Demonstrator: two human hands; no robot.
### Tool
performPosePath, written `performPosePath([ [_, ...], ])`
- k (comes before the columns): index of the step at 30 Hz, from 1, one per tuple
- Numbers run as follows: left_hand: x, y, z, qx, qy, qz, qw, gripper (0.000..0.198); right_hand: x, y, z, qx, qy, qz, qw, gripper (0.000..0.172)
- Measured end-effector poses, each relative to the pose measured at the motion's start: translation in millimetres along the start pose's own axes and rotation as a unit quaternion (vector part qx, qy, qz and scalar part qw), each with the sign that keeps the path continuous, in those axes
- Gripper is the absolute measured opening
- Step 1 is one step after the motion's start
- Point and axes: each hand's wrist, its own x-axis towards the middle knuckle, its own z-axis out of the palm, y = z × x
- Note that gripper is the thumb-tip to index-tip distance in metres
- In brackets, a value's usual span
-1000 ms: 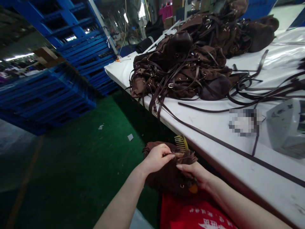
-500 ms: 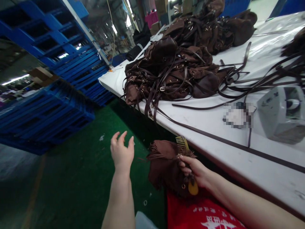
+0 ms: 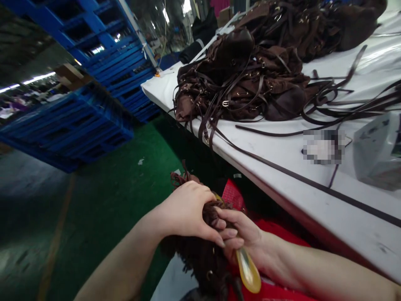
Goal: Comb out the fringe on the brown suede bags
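Observation:
My left hand (image 3: 188,211) is closed over the top of a brown fringed suede bag (image 3: 200,255) held low in front of me, below the table edge. My right hand (image 3: 242,234) grips the same bag together with a yellow comb (image 3: 247,271), whose handle sticks out downward; the comb's teeth are hidden by my left hand. The two hands touch at the fingers. Fringe (image 3: 180,179) pokes out beyond my left hand.
A white table (image 3: 282,167) runs along the right, with a heap of brown bags and straps (image 3: 247,79), a long strap (image 3: 297,177) and a grey box (image 3: 377,152). Blue pallets (image 3: 78,117) stand at the left on a green floor (image 3: 125,184). Red cloth (image 3: 233,194) lies below.
My left hand, raised and open half a second ago, has come down and closed on the bag. The bag and comb have dropped lower toward me; the comb's teeth are now covered.

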Motion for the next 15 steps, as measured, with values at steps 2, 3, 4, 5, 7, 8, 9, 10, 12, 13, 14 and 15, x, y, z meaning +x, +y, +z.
performPosePath([
  [2, 3.9, -3.0, 20.2, -0.028, -0.051, -0.046, 0.997, 0.074, -12.0, 7.3, -8.4, 0.034, 0.075, -0.018, 0.996, 0.027],
  [3, 8.7, -5.6, 36.9, -0.051, -0.07, -0.07, 0.994, 0.079, -18.6, 9.3, -15.3, 0.05, 0.121, -0.044, 0.99, 0.024],
  [4, 15.1, -8.3, 56.4, -0.082, -0.095, -0.082, 0.989, 0.081, -25.2, 9.9, -23.2, 0.061, 0.165, -0.071, 0.982, 0.021],
  [5, 22.5, -10.3, 77.1, -0.121, -0.131, -0.078, 0.981, 0.081, -31.6, 9.1, -31.2, 0.067, 0.204, -0.095, 0.972, 0.018],
  [7, 38.4, -11.2, 116.2, -0.211, -0.209, -0.034, 0.954, 0.071, -42.7, 3.1, -44.7, 0.062, 0.265, -0.108, 0.956, 0.014],
  [8, 45.5, -9.7, 132.3, -0.253, -0.228, -0.009, 0.94, 0.064, -47.1, -1.9, -49.3, 0.051, 0.285, -0.103, 0.952, 0.015],
  [9, 51.4, -7.3, 144.9, -0.289, -0.226, 0.009, 0.93, 0.059, -50.9, -7.8, -52.2, 0.039, 0.3, -0.095, 0.949, 0.017],
  [10, 55.7, -4.2, 153.8, -0.317, -0.203, 0.016, 0.926, 0.056, -54.1, -14.4, -53.4, 0.028, 0.307, -0.093, 0.947, 0.018],
  [12, 59.6, 2.3, 161.0, -0.358, -0.132, 0.016, 0.924, 0.055, -60.0, -27.5, -52.2, 0.012, 0.302, -0.096, 0.948, 0.018],
  [13, 59.3, 5.0, 160.1, -0.372, -0.104, 0.02, 0.922, 0.056, -63.1, -33.3, -50.5, 0.005, 0.29, -0.095, 0.952, 0.017],
  [14, 58.1, 7.3, 157.2, -0.385, -0.09, 0.028, 0.918, 0.057, -66.3, -38.1, -48.6, -0.001, 0.275, -0.085, 0.958, 0.018],
  [15, 56.3, 9.0, 153.2, -0.401, -0.093, 0.041, 0.91, 0.056, -69.7, -42.0, -47.0, -0.005, 0.258, -0.067, 0.964, 0.019],
])
